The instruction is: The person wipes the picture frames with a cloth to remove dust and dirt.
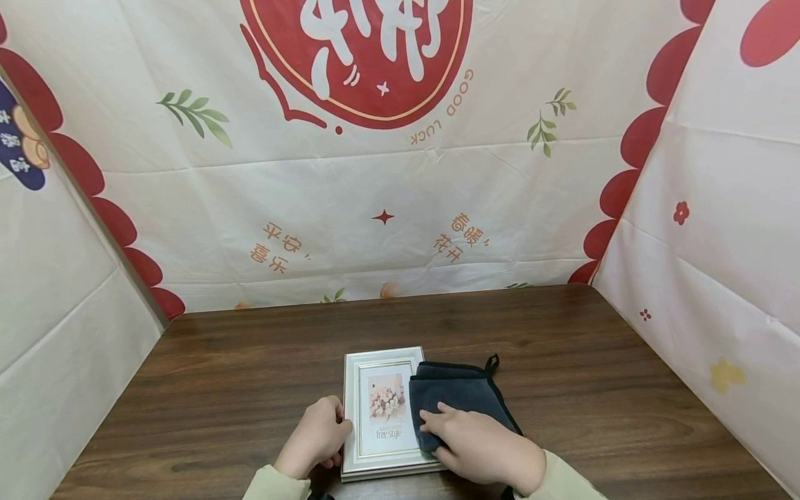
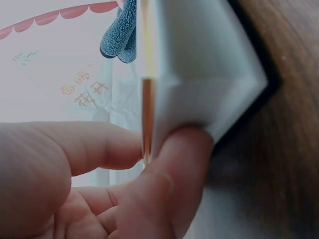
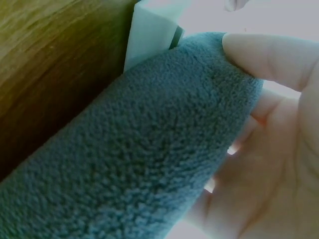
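Two hands (image 1: 320,432) (image 1: 478,444) touch one frame (image 1: 351,403), one cloth (image 1: 459,394).

Brown wooden table (image 1: 250,368), pale hangings (image 1: 350,184) (red-scalloped)

I have the picture frame (image 1: 386,410) between the two hands: its left edge sits in the grip of the left hand (image 1: 319,434), and its right part lies beneath the cloth (image 1: 459,396) under the right hand (image 1: 478,444). From there the cloth reaches past the frame's right edge, its loop (image 1: 492,364) beyond my right hand. The table (image 1: 262,361) lies below everything. Ahead of both hands, at its far edge, hangs the back sheet (image 1: 375,180); side sheets (image 1: 706,243) flank them, well apart.
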{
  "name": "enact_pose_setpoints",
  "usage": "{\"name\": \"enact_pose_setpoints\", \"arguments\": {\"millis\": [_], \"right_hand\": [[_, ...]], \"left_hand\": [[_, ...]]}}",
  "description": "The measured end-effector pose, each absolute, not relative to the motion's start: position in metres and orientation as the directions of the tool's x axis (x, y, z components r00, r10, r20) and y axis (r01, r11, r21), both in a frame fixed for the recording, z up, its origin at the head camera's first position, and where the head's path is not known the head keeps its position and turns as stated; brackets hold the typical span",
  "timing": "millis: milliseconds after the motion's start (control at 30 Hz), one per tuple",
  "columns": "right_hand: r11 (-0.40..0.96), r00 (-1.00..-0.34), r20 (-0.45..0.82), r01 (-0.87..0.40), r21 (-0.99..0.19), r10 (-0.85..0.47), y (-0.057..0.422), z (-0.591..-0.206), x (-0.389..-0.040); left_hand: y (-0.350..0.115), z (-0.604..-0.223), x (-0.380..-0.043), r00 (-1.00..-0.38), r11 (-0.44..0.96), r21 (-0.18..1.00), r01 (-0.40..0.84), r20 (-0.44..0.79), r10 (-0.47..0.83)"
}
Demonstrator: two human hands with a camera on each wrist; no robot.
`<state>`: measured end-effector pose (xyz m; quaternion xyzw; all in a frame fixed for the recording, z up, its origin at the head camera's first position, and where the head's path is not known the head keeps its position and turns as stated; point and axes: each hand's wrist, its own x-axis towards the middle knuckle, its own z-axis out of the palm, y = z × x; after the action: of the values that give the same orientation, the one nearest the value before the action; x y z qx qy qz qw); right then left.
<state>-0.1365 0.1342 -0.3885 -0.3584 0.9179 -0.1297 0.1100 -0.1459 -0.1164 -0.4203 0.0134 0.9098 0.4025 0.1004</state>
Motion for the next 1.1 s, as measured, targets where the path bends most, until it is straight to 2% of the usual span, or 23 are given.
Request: {"name": "enact_pose_setpoints", "arguments": {"millis": [467,1100], "right_hand": [[0.704,-0.712,-0.122,-0.626,-0.335,-0.691,0.135,-0.3877,-0.1321],[0.691,-0.702,-0.088,-0.658,-0.298,-0.706,0.1352,-0.3878,-0.1268]], "left_hand": [[-0.1168,-0.4202,-0.146,-0.979,0.674,0.736,-0.054,-0.173,0.111],[-0.1168,-0.4181,-0.146,-0.977,0.685,0.726,-0.066,-0.186,0.103]]}}
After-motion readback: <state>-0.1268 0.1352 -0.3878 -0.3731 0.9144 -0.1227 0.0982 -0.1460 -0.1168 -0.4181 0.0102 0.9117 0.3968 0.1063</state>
